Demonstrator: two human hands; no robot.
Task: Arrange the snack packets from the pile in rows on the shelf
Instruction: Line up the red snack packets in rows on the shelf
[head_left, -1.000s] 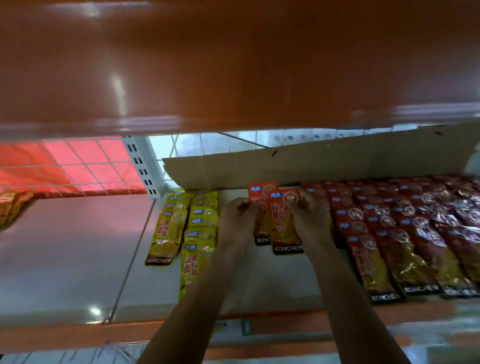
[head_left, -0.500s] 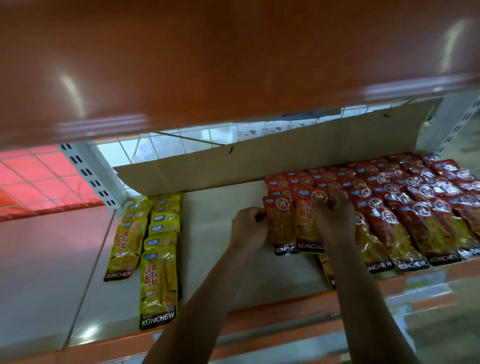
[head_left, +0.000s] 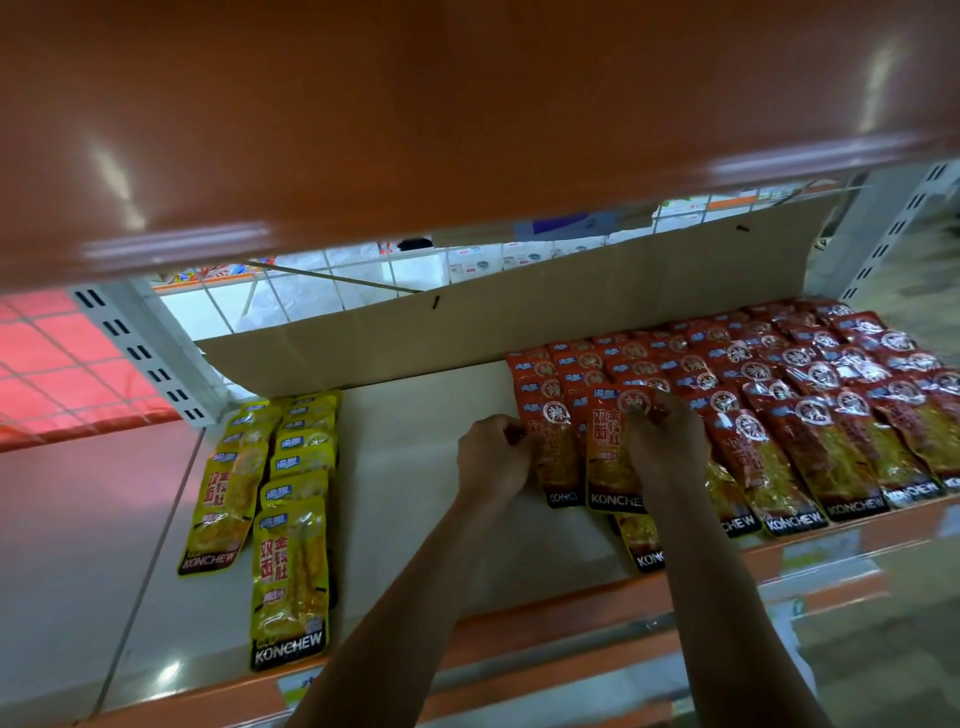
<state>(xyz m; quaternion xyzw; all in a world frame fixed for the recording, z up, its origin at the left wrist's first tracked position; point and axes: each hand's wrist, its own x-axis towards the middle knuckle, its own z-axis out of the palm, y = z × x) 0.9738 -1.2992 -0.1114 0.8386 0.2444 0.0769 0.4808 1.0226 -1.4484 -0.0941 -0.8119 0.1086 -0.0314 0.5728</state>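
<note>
Red snack packets lie in overlapping rows over the right half of the white shelf. At the left end of those rows my left hand pinches the left edge of a red packet. My right hand grips the top of the neighbouring red packet, which lies flat on the shelf. Another red packet pokes out below my right wrist, near the front edge. Two rows of yellow packets lie on the shelf's left part.
A cardboard sheet stands along the back of the shelf. An orange shelf hangs low overhead. A white slotted upright divides this bay from the left one. The orange front rail runs below my forearms.
The two red packets in my hands have moved right from the middle of the shelf and now sit against the left end of the red rows. The view has shifted right.
</note>
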